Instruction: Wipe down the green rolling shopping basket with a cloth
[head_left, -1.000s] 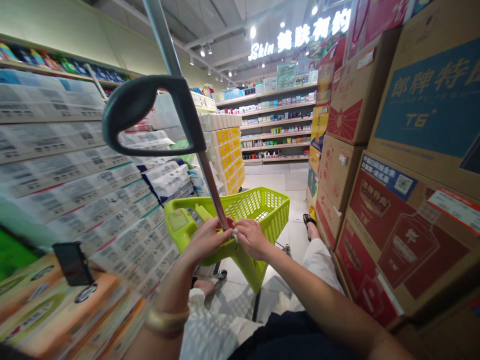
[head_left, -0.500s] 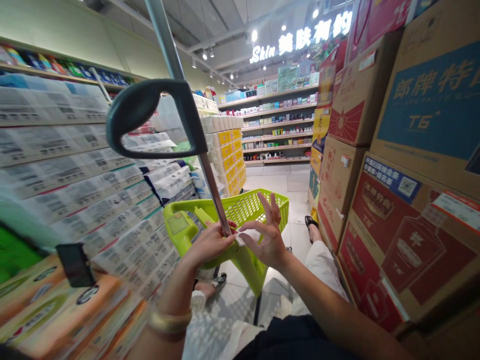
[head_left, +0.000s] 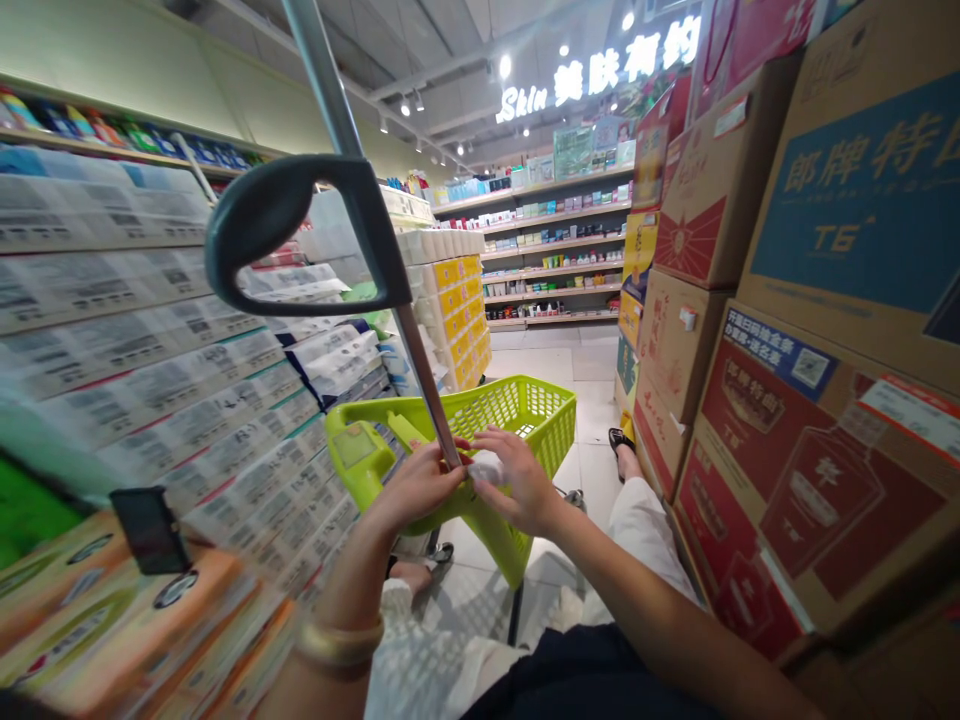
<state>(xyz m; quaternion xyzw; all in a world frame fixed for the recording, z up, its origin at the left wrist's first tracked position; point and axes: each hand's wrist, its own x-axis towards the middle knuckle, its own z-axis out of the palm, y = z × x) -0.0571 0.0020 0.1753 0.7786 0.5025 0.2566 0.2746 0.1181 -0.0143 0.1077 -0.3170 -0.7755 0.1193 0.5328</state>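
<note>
A metal pole [head_left: 424,375] with a looped dark grey handle [head_left: 322,170] leans down from the top of the view to my hands. My left hand [head_left: 420,485] is closed round its lower end, thumb in front and fingers partly hidden behind. My right hand [head_left: 521,485] curls over a small white wad [head_left: 487,467], perhaps tissue or cloth, right beside the pole. The two hands nearly meet there. Just beyond and below them stands a lime-green shopping basket cart [head_left: 551,420] with slotted sides; its visible inside holds nothing I can make out.
Stacked cartons [head_left: 787,450] line the right side. Packs wrapped in printed plastic [head_left: 150,330] pile up on the left, with a phone-like black device [head_left: 152,530] on orange packs [head_left: 67,590]. Yellow-white packs [head_left: 457,320] and stocked shelves [head_left: 555,240] stand farther off. Tiled floor [head_left: 585,365] runs between.
The raised fingers of my right hand have come down and curled over the white wad beside the pole. My left hand stays at the pole's lower end.
</note>
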